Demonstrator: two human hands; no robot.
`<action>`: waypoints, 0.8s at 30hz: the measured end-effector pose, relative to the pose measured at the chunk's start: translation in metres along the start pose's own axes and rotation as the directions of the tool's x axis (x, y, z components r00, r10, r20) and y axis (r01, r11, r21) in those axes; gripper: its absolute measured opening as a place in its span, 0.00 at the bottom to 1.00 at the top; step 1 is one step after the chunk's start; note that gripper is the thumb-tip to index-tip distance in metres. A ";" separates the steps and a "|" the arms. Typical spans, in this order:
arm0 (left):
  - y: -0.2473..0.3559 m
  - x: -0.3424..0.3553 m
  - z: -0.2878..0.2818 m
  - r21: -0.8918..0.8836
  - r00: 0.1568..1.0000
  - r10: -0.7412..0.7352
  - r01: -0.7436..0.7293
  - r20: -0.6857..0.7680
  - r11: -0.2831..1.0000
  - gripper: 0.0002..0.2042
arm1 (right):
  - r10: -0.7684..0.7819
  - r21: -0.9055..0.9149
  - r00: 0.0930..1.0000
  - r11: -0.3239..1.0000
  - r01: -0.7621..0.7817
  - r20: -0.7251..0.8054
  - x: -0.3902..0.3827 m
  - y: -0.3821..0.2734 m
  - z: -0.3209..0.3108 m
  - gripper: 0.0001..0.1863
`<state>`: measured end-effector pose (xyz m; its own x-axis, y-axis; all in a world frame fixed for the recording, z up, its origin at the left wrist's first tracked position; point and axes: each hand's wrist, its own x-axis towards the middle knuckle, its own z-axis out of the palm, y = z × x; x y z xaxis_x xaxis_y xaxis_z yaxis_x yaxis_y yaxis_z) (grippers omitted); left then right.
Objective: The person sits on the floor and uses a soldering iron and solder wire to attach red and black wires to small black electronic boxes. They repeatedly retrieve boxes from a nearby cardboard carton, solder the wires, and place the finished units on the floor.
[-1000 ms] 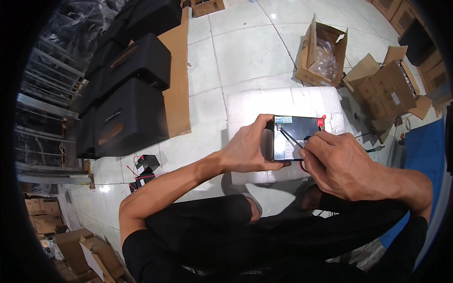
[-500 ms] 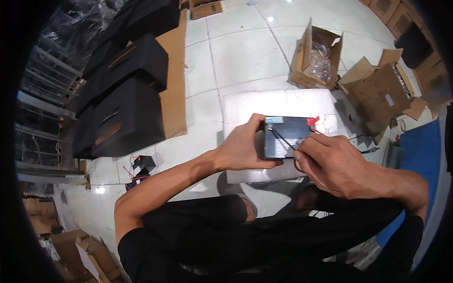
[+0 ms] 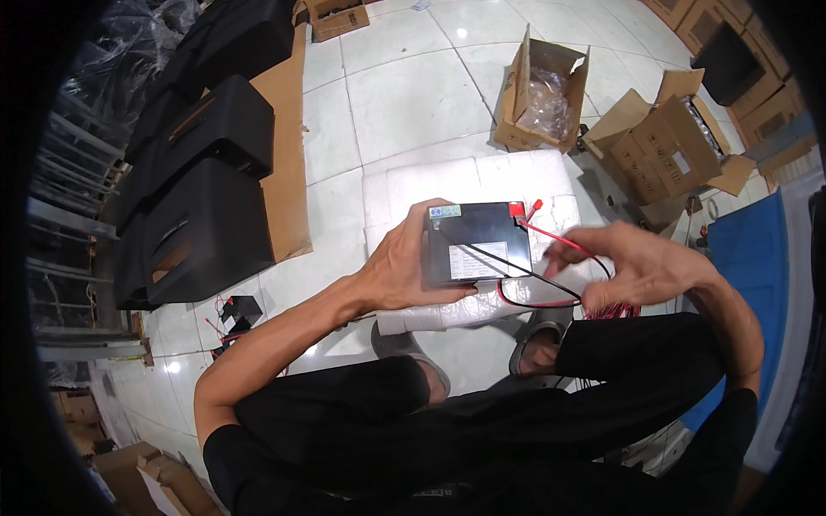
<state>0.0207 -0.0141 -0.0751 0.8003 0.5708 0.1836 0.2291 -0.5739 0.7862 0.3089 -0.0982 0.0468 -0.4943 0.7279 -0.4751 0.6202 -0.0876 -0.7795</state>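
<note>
My left hand (image 3: 402, 258) is closed around the left side of a dark box-shaped battery (image 3: 480, 230), tilted so its labelled face shows. A red lead (image 3: 555, 234) runs from the red terminal at its upper right corner, with a small red connector (image 3: 535, 207) beside it. From the upper left of the battery a black lead (image 3: 516, 266) stretches toward my right hand (image 3: 650, 262). That hand is off the battery, to its right, somewhat blurred, with thumb and fingers apart around the loop of the leads. Beneath the battery lies a white foam block (image 3: 404, 193).
A bundle of red wires (image 3: 621, 310) sits by my right knee. Two dark batteries with leads (image 3: 241, 311) lie on the floor at left. Black cases (image 3: 202, 228) stand on cardboard (image 3: 288, 189) farther left. Open cartons (image 3: 538, 103) are ahead on the right, beside a blue surface (image 3: 747, 284).
My right hand has come away from the battery's face to the right, its fingers spreading. My left hand still grips the battery. The whole view has shifted slightly.
</note>
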 end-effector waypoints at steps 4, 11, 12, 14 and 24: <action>0.002 -0.004 0.003 0.013 0.994 -0.112 0.112 0.018 0.994 0.49 | 0.047 0.185 0.999 0.981 -0.051 0.024 -0.004 0.000 0.025 0.24; 0.012 -0.001 0.007 0.010 0.988 -0.126 0.127 -0.090 0.992 0.47 | 0.139 0.377 0.990 0.916 -0.138 0.026 -0.029 -0.023 0.023 0.13; 0.016 0.001 0.008 -0.027 0.982 -0.159 0.157 -0.098 0.987 0.48 | 0.191 0.412 0.982 0.894 -0.178 0.010 -0.032 -0.024 0.022 0.14; 0.024 0.006 0.009 -0.007 0.973 -0.170 0.171 -0.154 0.985 0.47 | 0.198 0.502 0.980 0.850 -0.159 -0.026 -0.040 -0.026 0.017 0.15; 0.053 0.034 -0.044 0.271 0.799 -0.029 0.237 -0.601 0.933 0.43 | 0.023 0.563 0.894 0.784 0.261 -0.447 -0.066 -0.019 0.017 0.17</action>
<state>0.0355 0.0006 -0.0007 0.2995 0.8254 0.4786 0.5536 -0.5589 0.6174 0.3190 -0.1563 0.0860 -0.1557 0.9528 -0.2606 0.0144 -0.2616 -0.9651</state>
